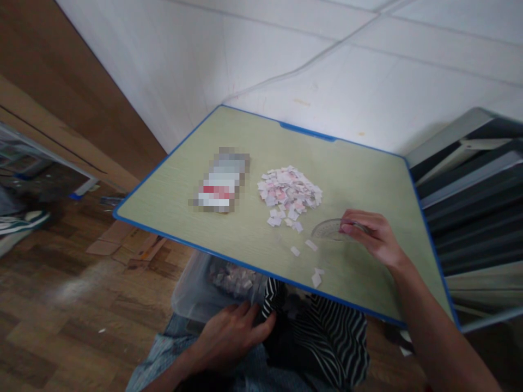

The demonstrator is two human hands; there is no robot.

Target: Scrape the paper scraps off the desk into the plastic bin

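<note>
My right hand (373,234) pinches a clear half-round protractor (327,228) between thumb and fingers, low over the green tabletop (368,179). Left of it lies a heap of small white and pinkish paper pieces (289,189). A few loose paper pieces (316,277) are scattered near the table's front edge. Below that edge, my left hand (235,332) has its fingers curled over the near rim of a translucent plastic bin (190,291); its fingertips are partly hidden. More paper pieces (235,275) lie inside the bin.
A pixelated, phone-shaped object (223,182) lies left of the heap. Folded dark furniture (482,218) stands at the right, with a white wall (286,54) behind the table. Black-and-white striped cloth (335,337) hangs below. Cardboard (122,239) and a person's shoe (24,222) are at left.
</note>
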